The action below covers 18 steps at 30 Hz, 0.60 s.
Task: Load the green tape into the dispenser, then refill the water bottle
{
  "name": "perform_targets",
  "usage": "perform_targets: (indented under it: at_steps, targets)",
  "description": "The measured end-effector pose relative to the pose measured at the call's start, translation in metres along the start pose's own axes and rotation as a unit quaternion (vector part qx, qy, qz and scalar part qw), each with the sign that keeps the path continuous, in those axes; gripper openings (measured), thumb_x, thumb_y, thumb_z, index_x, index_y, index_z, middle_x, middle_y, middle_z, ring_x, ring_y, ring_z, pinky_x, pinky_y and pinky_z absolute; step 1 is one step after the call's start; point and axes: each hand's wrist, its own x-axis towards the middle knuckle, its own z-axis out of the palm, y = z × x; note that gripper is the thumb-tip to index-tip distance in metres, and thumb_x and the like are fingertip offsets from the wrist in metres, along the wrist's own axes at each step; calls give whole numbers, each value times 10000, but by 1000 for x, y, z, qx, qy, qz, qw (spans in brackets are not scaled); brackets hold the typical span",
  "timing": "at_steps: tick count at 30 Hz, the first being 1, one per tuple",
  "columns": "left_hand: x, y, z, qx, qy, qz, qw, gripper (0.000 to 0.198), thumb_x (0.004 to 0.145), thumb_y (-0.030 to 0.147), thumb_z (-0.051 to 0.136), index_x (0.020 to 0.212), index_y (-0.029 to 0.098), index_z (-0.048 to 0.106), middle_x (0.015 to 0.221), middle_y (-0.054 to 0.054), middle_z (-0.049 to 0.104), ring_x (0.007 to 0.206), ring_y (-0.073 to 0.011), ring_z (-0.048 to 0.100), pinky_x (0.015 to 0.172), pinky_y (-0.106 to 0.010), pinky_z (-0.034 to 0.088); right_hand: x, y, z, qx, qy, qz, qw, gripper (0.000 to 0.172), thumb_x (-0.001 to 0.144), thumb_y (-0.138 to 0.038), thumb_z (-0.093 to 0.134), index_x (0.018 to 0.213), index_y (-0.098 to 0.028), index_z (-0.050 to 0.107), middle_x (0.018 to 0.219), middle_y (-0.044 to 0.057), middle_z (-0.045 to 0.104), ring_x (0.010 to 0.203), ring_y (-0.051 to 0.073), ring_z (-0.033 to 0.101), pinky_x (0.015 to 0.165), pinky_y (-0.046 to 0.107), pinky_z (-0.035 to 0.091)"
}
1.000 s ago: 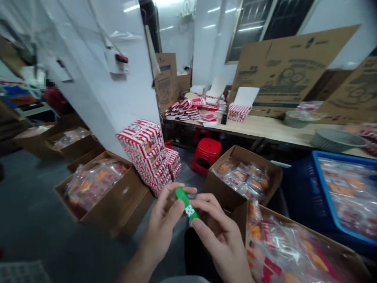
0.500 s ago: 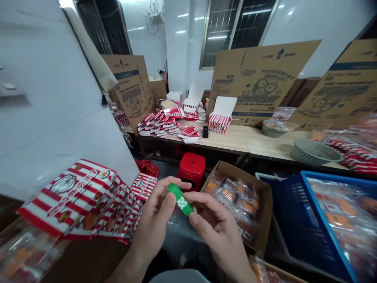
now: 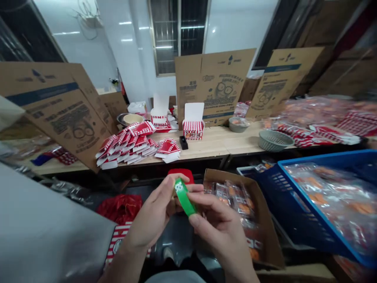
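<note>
we grasp a green tape roll (image 3: 185, 199): our left hand's (image 3: 154, 214) fingers curl at its upper end, our right hand's (image 3: 219, 224) slightly parted thumb and forefinger grip it lower.

Head-worn view — forward, downward — left hand (image 3: 156, 216), right hand (image 3: 218, 223) close.

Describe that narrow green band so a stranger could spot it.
Start at the long pale wooden table, then look down the picture to the bare left hand and bare right hand. Held between them is a narrow, curved green band with a white patterned patch near its upper end. Its bright green sets it apart from the red stool and brown cardboard box beyond.
</note>
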Motion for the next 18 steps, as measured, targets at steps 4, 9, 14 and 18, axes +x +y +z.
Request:
perform_targets:
  at_steps: [4,9,14,18]
  targets:
    - [16,16,-16,156,-21,92,983,285,910,404,444,1085,248,606,1276,-38,554,1138,-215,542,963,-313,435,19,3,19,47,65,-6,997,203,764,-316,672,963,-293,702,783,8,700,501,86,524,459,193,464]
    - [16,34,-37,208,-104,87,969,348,828,339,606,1169,346,540,1380,8,444,1242,-216,448,995,-275,413,36,0,35,-12,111,-67,991,168,732,-345,709,899,-330,722,837,3,724,701,146,648,641,229,539]
    - [19,51,-56,221,-55,118,967,276,806,241,622,1064,321,563,1381,-1,427,1253,-245,431,985,-336,425,64,8,51,-18,37,-104,994,195,746,-375,690,939,-357,708,842,-10,725,799,156,659,751,247,538]
    - [33,59,-64,237,32,168,956,240,769,179,637,978,277,573,1351,-23,464,1271,-268,404,1017,-395,388,100,23,54,2,-42,-122,992,209,784,-324,662,987,-368,689,853,-1,716,783,161,643,733,279,537]
